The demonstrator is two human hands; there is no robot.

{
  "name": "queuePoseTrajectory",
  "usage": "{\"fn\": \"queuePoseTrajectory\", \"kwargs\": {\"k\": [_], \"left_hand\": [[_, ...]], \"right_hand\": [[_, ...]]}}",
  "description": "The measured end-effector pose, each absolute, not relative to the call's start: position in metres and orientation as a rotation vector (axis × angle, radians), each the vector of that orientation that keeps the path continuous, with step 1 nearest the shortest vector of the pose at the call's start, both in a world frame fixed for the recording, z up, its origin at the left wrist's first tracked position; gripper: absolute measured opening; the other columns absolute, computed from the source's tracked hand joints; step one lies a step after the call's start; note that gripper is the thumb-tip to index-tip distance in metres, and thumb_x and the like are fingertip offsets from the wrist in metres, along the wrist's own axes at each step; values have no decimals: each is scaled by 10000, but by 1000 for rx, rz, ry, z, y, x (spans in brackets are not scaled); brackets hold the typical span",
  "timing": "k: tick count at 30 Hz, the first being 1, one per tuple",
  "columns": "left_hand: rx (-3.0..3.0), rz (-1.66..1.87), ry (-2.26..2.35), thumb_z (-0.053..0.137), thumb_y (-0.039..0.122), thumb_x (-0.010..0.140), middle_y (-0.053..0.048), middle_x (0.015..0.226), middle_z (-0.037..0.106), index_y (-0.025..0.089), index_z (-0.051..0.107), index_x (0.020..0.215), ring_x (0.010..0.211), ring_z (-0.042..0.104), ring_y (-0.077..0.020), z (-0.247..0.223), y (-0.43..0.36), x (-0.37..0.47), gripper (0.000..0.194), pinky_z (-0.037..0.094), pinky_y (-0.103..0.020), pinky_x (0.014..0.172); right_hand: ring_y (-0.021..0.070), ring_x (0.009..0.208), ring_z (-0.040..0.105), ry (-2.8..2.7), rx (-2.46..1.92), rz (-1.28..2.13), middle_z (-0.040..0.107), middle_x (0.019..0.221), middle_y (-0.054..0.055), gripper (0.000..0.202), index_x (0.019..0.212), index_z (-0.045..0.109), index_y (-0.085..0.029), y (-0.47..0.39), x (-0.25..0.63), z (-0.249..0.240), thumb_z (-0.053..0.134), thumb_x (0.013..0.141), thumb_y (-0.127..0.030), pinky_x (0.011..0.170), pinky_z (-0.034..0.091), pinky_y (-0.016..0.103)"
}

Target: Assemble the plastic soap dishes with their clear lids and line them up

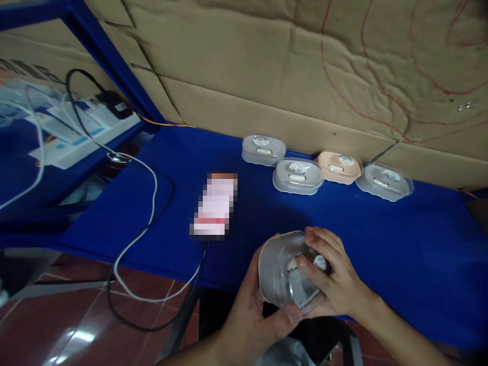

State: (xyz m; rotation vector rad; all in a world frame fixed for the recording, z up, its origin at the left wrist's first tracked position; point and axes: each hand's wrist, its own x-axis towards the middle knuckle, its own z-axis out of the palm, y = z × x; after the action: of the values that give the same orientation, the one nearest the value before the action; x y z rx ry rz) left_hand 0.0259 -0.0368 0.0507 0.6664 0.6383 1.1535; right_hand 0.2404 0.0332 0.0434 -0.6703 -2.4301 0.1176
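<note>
Between my two hands, over the front edge of the blue table (244,254), is a grey oval plastic box with a clear lid (276,264), tilted on its side. My left hand (259,315) is wrapped round its left and lower side, the thumb along the bottom. My right hand (331,274) grips the lid side, fingers bent over the top and across the clear cover near a white round sticker (319,263). A pale latch on the lid shows partly beside the right fingers. The far side of the box is hidden.
Along the cardboard wall (244,61) stand similar lidded boxes: grey ones (263,151), (297,177), a peach one (338,168) and another grey one (385,182). A phone (215,206) with a blurred screen lies left of centre, a cable running from it. At left sits a power strip (91,137).
</note>
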Motion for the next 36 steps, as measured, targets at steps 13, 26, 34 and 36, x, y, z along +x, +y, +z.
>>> {"fn": "queuePoseTrajectory", "kwargs": {"k": [13, 26, 34, 36], "left_hand": [[257, 1096, 821, 734, 476, 971, -120, 1588, 588, 321, 392, 1621, 1487, 532, -353, 47, -11, 12, 750, 467, -549, 1207], [497, 1294, 1000, 863, 581, 795, -146, 1636, 520, 347, 525, 1537, 1541, 430, -454, 6, -25, 15, 848, 392, -625, 1246], [1048, 1355, 1141, 540, 422, 1065, -50, 1690, 463, 410, 504, 1538, 1551, 444, -353, 20, -37, 7, 475, 454, -555, 1233], [1277, 1271, 1201, 525, 375, 1074, -54, 1675, 485, 415, 509, 1543, 1539, 463, -341, 25, -37, 9, 471, 440, -560, 1242]], "right_hand": [[394, 1573, 374, -2505, -770, 335, 476, 1581, 177, 812, 1646, 385, -258, 54, 249, 39, 773, 956, -441, 1215, 480, 592], [405, 1605, 289, -2635, -1018, 23, 407, 1686, 182, 780, 1603, 460, -251, 124, 227, 39, 616, 978, -689, 1260, 260, 690], [325, 1636, 256, -2501, -1232, -67, 390, 1712, 137, 604, 1667, 309, -289, 142, 263, 43, 391, 1116, -525, 1290, 216, 643], [337, 1631, 268, -2391, -1434, -148, 382, 1719, 139, 592, 1671, 307, -285, 159, 283, 44, 389, 1118, -479, 1292, 203, 648]]}}
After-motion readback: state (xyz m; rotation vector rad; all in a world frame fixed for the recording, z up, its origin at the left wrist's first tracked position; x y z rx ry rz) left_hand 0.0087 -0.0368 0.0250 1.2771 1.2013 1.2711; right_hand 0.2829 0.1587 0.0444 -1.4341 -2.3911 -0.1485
